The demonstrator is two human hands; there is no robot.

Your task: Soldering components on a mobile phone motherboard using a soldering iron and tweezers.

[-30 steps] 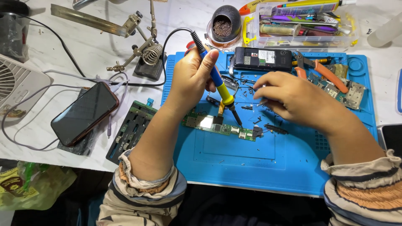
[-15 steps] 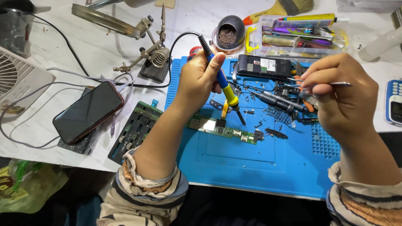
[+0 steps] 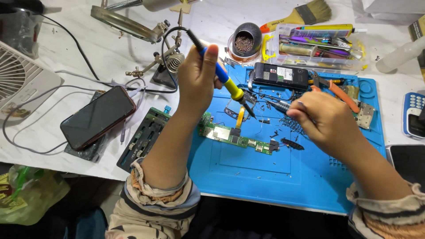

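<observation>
My left hand (image 3: 199,75) grips a soldering iron (image 3: 228,82) with a blue and yellow handle. Its tip points down at the yellow flex strip (image 3: 239,118) on a long green circuit board (image 3: 234,137), which lies on the blue work mat (image 3: 265,186). My right hand (image 3: 325,121) hovers to the right of the board with its fingers curled and pinched. It covers the handle end of a metal-tipped screwdriver (image 3: 276,105) lying on the mat. What the fingers pinch is hidden.
A black smartphone (image 3: 97,117) and a green board holder (image 3: 144,137) lie left of the mat. Behind are the coil iron stand (image 3: 175,62), a tip-cleaner pot (image 3: 243,42), an opened black phone (image 3: 279,75), orange pliers (image 3: 336,90) and a clear tool box (image 3: 318,44). A keypad phone (image 3: 414,115) lies right.
My right hand lifted off the board, showing a thin metal piece in its fingers, then dropped to the mat right of the board. My left hand raised the iron slightly.
</observation>
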